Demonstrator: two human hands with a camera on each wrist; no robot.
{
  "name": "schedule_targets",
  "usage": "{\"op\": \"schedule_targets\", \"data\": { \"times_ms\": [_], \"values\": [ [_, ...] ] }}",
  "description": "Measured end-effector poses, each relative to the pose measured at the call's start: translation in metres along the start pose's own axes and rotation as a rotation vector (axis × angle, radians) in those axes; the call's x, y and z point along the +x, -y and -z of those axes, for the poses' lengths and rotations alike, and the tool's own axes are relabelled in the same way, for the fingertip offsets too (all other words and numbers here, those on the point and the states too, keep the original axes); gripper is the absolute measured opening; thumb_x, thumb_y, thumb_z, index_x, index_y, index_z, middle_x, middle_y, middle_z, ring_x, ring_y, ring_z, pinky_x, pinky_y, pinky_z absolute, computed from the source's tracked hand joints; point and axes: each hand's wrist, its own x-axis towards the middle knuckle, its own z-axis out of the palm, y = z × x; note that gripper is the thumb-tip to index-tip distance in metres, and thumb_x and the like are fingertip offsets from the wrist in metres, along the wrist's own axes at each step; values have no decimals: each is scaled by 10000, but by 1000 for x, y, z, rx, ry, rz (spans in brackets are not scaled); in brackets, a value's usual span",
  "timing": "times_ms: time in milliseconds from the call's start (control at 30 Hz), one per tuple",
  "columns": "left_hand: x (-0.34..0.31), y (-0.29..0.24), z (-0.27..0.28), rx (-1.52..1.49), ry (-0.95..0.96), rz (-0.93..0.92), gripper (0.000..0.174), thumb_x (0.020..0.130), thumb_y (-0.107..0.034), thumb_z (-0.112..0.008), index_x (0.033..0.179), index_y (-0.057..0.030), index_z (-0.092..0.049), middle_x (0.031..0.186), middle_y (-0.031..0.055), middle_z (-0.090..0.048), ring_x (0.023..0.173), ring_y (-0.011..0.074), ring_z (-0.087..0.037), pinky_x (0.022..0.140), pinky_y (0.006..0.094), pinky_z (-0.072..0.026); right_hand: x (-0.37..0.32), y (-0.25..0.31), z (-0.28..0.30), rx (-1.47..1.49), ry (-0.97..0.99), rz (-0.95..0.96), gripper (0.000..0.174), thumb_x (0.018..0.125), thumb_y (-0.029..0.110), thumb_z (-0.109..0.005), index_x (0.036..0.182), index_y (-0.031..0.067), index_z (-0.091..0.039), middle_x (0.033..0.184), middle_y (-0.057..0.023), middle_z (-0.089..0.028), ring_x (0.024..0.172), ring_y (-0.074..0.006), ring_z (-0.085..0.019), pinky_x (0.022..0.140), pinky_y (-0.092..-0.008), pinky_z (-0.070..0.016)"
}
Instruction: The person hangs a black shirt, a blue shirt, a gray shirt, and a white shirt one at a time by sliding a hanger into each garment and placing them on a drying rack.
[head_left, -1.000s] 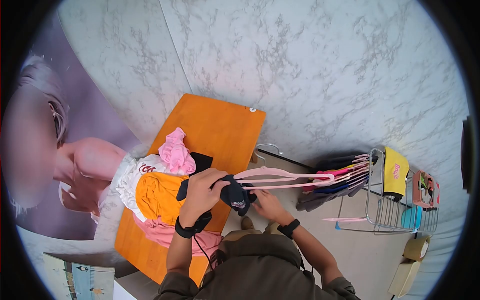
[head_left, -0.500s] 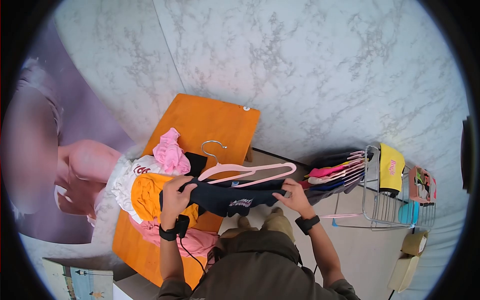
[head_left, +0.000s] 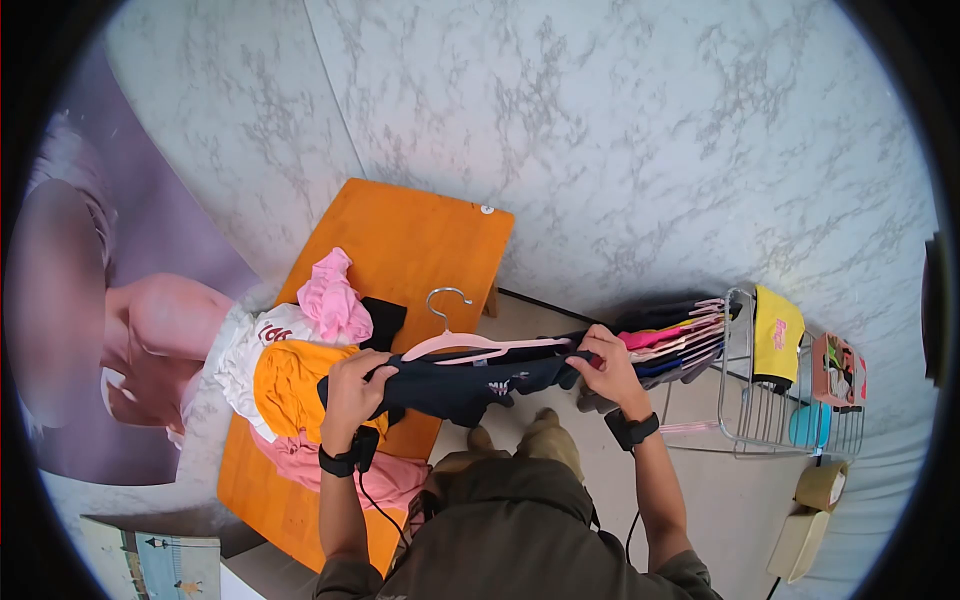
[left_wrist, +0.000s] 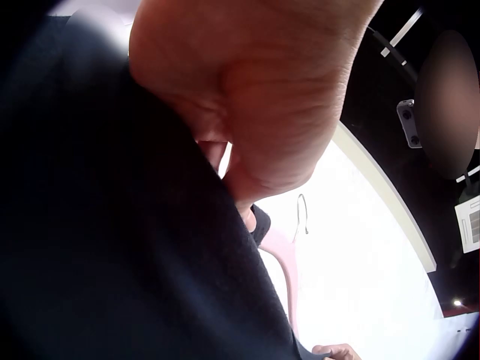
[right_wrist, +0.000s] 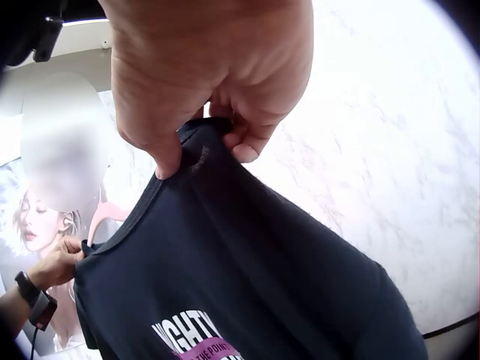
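A dark T-shirt [head_left: 440,392] with white lettering and a purple band is stretched between both hands. A pink hanger [head_left: 436,342] sits at its neck opening, metal hook up, its right end hidden by the cloth and the right hand. My left hand [head_left: 352,392] grips the shirt at the left end of the neckline, thumb over the edge. On the other side my right hand [head_left: 612,368] pinches the collar between thumb and fingers, as the right wrist view shows on the shirt [right_wrist: 240,247]. In the left wrist view, dark cloth [left_wrist: 135,225] covers much of the frame.
On the wooden table [head_left: 420,235] at left lie a pink garment [head_left: 333,300], a white one [head_left: 228,362], an orange one [head_left: 298,378] and more pink cloth [head_left: 385,480]. To the right, several clothes on pink hangers [head_left: 700,335] hang from a metal rack [head_left: 735,400] holding a yellow cloth [head_left: 776,345].
The hands have moved apart, spreading the bunched shirt wide. The hanger has shifted left and down into the neckline, and its right end is now covered. The right hand has risen slightly.
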Motion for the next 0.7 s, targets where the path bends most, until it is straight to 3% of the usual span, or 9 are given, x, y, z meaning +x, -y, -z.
{"op": "schedule_targets", "data": {
  "times_ms": [333, 567, 633, 667, 700],
  "values": [
    [6, -2, -23, -47, 115, -6, 143, 759, -16, -715, 893, 24, -687, 796, 165, -661, 714, 345, -646, 624, 349, -492, 27, 27, 1, 42, 152, 132, 169, 732, 42, -763, 802, -22, -624, 810, -108, -529, 822, -297, -515, 714, -379, -436],
    [2, 2, -23, -72, 100, -4, 140, 764, -8, -710, 897, 30, -686, 809, 168, -671, 720, 344, -651, 630, 337, -499, 31, 19, 0, 15, 114, 155, 183, 710, 34, -778, 830, -5, -645, 868, -111, -554, 851, -302, -529, 753, -363, -461],
    [-4, 9, -21, -114, 66, 76, 129, 766, 11, -695, 892, 36, -687, 798, 162, -676, 713, 308, -665, 637, 319, -498, 26, 13, -3, 9, 20, 147, 345, 690, 3, -781, 1011, 23, -656, 991, -113, -583, 887, -270, -555, 806, -337, -477],
    [-7, 13, -20, -115, 68, 75, 129, 766, 11, -695, 892, 36, -687, 798, 162, -676, 713, 308, -665, 637, 319, -498, 22, 13, -6, 8, 19, 146, 345, 690, 3, -781, 1011, 23, -656, 991, -113, -583, 887, -270, -555, 806, -337, -477],
    [-9, 16, -20, -152, 54, 96, 128, 763, 20, -690, 890, 39, -688, 793, 156, -679, 708, 284, -667, 642, 310, -497, 17, 16, -10, 80, -111, 87, 455, 684, -13, -780, 1109, 38, -626, 1045, -111, -586, 908, -247, -566, 828, -329, -479]
  ]
}}
